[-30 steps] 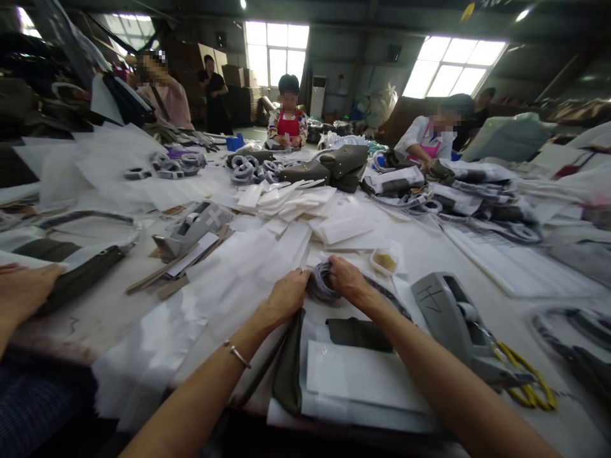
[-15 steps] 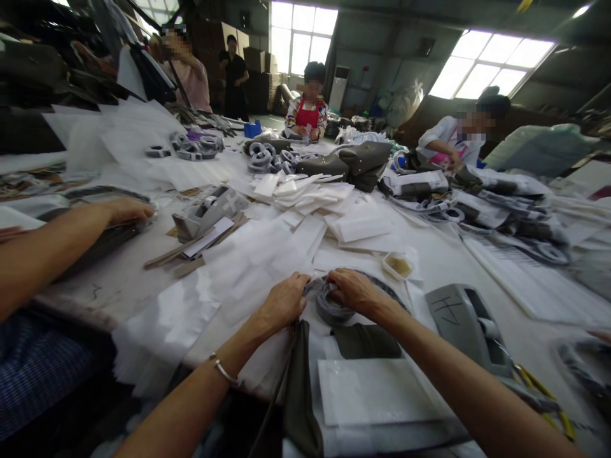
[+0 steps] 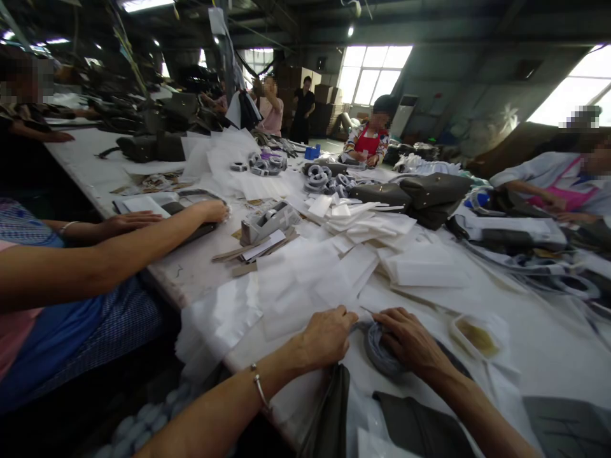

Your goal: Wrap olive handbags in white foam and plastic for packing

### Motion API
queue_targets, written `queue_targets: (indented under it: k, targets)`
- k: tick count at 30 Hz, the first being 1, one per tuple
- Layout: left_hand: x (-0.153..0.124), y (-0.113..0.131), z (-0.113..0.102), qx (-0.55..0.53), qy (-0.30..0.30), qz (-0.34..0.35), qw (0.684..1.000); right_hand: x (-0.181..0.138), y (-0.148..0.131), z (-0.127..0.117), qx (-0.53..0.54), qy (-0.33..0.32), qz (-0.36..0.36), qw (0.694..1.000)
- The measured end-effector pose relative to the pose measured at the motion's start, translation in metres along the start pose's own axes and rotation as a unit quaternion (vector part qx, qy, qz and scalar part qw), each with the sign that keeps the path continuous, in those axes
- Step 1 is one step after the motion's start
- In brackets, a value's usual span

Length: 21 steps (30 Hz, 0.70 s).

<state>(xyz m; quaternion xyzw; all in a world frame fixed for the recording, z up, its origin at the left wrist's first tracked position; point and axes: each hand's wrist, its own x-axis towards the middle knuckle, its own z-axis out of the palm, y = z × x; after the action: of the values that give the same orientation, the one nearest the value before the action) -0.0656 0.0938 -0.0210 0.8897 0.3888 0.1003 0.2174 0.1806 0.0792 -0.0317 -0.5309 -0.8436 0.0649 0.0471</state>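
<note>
A ring (image 3: 382,356) wrapped in grey material lies on the table before me. My right hand (image 3: 413,340) has its fingers closed over the ring's far right side. Beside it, my left hand (image 3: 329,334), with a silver bangle at the wrist, pinches a grey strip (image 3: 361,323) leading to the ring. Below the hands is a dark olive bag (image 3: 420,423), with translucent plastic and a white sheet around it. A folded olive part (image 3: 334,407) hangs under my left hand. My right fingertips are partly hidden by the hand itself.
White sheets (image 3: 305,280) spread ahead and left. A grey tape dispenser (image 3: 270,222) stands beyond them. A white dish (image 3: 477,337) with yellowish content is at right. A co-worker's arm (image 3: 143,248) reaches in from the left; wrapped bags (image 3: 510,232) lie far right.
My view has turned left, so the table's things sit further right, and more of the left co-worker shows. Both hands stay at the grey ring.
</note>
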Motion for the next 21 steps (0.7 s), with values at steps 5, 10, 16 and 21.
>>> queue_targets:
  k: [5, 10, 16, 21]
  targets:
    - [-0.001, -0.031, -0.026, 0.001, 0.089, -0.064, 0.994, -0.001, 0.004, 0.006, 0.007, 0.028, 0.017, 0.999]
    - [-0.016, -0.107, -0.09, 0.146, 0.23, -0.264, 0.925, -0.002, 0.005, 0.009, 0.041, 0.033, 0.032, 0.998]
    - [-0.065, -0.174, -0.116, 0.193, 0.245, -0.378, 0.872, -0.002, 0.003, 0.008, 0.061, 0.032, 0.047, 0.997]
    - [-0.089, -0.202, -0.111, 0.147, 0.235, -0.402, 0.873, -0.002, 0.006, 0.01, 0.06, 0.039, 0.041, 0.997]
